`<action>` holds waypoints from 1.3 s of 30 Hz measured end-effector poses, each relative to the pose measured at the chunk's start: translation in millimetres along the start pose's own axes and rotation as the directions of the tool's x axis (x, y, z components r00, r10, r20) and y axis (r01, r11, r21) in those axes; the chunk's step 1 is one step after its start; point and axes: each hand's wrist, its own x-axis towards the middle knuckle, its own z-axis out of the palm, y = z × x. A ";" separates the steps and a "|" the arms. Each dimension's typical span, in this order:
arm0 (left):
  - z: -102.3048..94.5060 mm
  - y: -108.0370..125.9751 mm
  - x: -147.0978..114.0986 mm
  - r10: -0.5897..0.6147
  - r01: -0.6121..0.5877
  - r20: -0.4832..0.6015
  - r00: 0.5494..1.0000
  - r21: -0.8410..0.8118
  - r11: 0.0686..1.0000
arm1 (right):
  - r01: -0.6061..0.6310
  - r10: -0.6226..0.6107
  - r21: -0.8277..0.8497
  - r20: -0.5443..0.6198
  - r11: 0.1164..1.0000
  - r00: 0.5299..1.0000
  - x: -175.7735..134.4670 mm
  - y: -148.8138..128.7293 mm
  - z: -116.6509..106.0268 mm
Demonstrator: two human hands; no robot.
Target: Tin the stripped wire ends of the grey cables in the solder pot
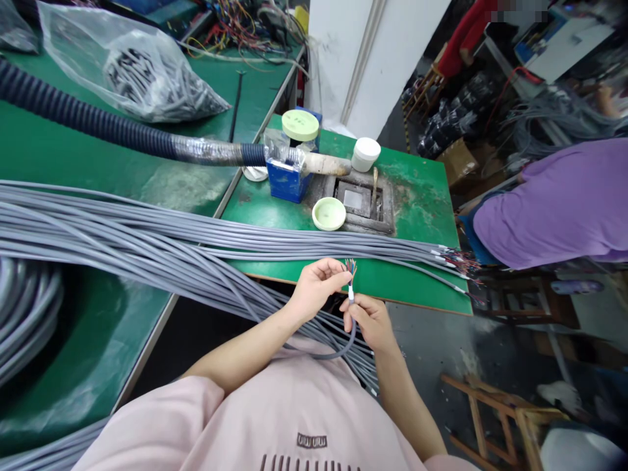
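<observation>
Cable, grey-sheathed, stands with its stripped end upward between both hands and serves as reference for all positions. Right hand: thumb and fingers pinch the sheath just below the white sleeve. Left hand: thumb and forefinger are narrow, at the left side of the fanned coloured wires; whether they grip a wire cannot be told. Below the right hand, the cable bends leftward, in front of the pink shirt.

Just beyond the cable, a long cable bundle crosses the green bench; its stripped ends lie to the right of the cable. Farther beyond the cable are a pale green dish, a framed metal recess, a blue box beneath a hose nozzle, and a white jar. Well right of the cable, a person in purple is visible.
</observation>
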 end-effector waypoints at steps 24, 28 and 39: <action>0.6 -24.9 -8.8 0.019 -0.022 -0.081 0.997 -0.039 0.999 | 0.192 -0.361 -0.462 -0.312 0.866 0.879 17.2 -42.8 9.3; -17.0 -7.8 0.1 0.163 -0.149 -0.140 0.977 0.102 0.984 | 0.214 -0.407 -0.540 -0.268 0.814 0.873 35.0 -66.9 -3.5; -72.6 7.9 27.2 0.488 -0.318 -0.035 0.872 0.718 0.619 | 0.205 -0.259 -0.846 0.083 0.492 0.962 159.4 -112.9 -10.9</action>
